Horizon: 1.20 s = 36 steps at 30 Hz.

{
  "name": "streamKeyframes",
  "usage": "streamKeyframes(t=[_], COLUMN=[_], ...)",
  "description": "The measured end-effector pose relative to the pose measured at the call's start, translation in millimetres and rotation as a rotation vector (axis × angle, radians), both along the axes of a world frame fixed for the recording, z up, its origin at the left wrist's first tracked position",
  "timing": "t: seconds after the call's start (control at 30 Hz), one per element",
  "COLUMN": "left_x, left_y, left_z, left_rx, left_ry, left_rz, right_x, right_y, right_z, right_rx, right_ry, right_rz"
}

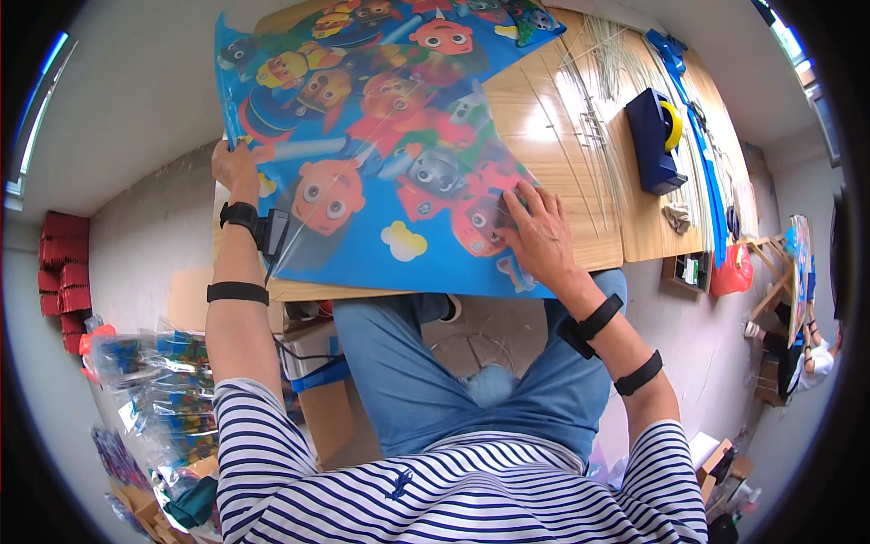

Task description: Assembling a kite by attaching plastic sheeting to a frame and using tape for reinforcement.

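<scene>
A large blue sheet [299,258], thin and shiny with colourful cartoon animal figures, lies across the wooden table and hangs slightly over its near edge. Part of it looks hazy and see-through, as if layers overlap. At its left edge my left hand [237,170] is closed, pinching the border, which rises in a fold beyond the fingers. My right hand [542,231] rests flat on the sheet's right side, fingers stretched out and pointing away from me. Black straps circle both my wrists and forearms.
Thin pale rods [589,118] lie loose on the wooden table [530,118]. A dark blue tape dispenser [654,145] with a yellow core stands right of them, by a blue strip [707,172]. Packed plastic bags [177,381] are piled at lower left. Another person [811,363] is far right.
</scene>
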<state>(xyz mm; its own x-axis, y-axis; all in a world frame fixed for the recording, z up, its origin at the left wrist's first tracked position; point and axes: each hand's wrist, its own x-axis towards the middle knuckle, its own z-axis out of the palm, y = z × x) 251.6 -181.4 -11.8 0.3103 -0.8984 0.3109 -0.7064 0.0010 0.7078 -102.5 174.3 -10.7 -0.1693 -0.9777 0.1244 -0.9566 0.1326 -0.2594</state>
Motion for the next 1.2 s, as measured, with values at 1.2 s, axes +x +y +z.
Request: streamKeyframes(t=[1.2], left_x=[-107], left_y=[199], left_z=[-15], left_rx=[0.166], left_ry=[-0.614], left_rz=[-0.843], right_x=[-115], right_y=[-15], right_z=[-3], right_rx=[0.094], right_ry=[0.099], right_rz=[-0.391])
